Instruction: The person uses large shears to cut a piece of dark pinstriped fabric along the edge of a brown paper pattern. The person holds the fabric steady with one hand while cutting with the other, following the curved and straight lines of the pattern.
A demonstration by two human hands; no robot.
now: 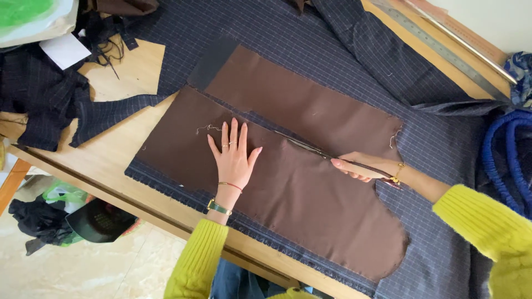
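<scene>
Two brown fabric pieces lie on dark navy checked cloth (pixel 310 33) spread over a wooden table (pixel 111 160). My left hand (pixel 234 155) presses flat, fingers apart, on the nearer brown piece (pixel 310 205). My right hand (pixel 363 166) grips a pair of scissors (pixel 313 148) whose blades point left along the gap between the near piece and the far brown piece (pixel 299 102). Both arms wear yellow knitted sleeves.
A long metal ruler (pixel 443 50) lies along the table's far right edge. A blue coiled cord (pixel 507 149) sits at the right. Dark cloth scraps (pixel 39 94) and a white paper (pixel 64 50) pile at the left. Below the table a bag of dark items (pixel 83 218) rests on the floor.
</scene>
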